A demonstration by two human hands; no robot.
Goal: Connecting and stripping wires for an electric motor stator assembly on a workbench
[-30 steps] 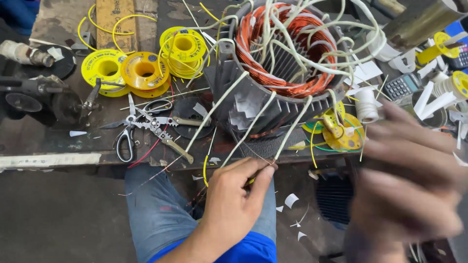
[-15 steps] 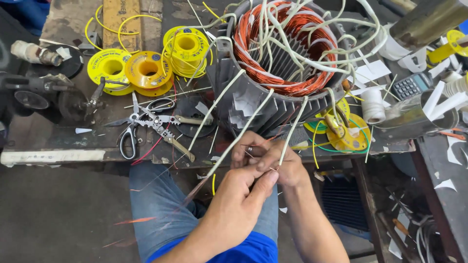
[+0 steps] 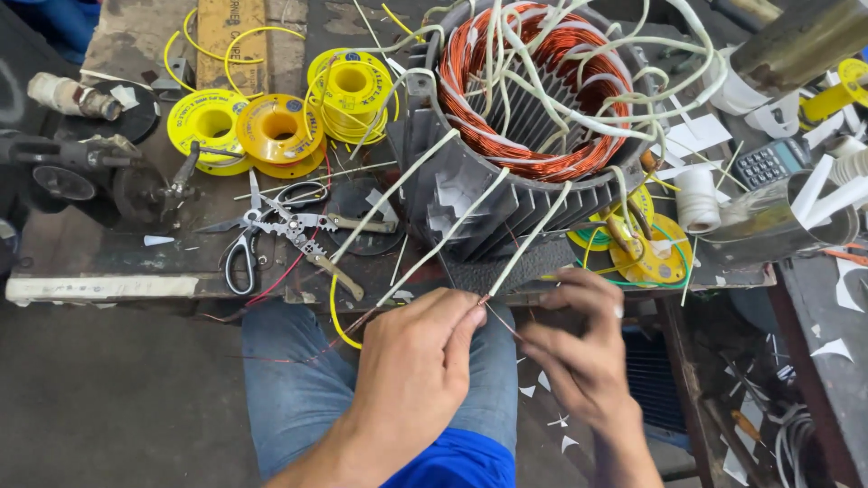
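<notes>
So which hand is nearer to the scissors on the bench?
Left. The left hand is just right of and below the scissors, pinching a wire end. The right hand is farther right, beyond the left hand.

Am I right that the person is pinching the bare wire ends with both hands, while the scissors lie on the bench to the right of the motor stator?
Not quite: the head view shows the scissors lying left of the motor stator. Both the left hand and right hand do pinch the bare wire ends.

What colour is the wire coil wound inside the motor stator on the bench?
Copper-orange, laced with white sleeved leads; the wire coil shows best in the head view, inside the grey stator.
</notes>
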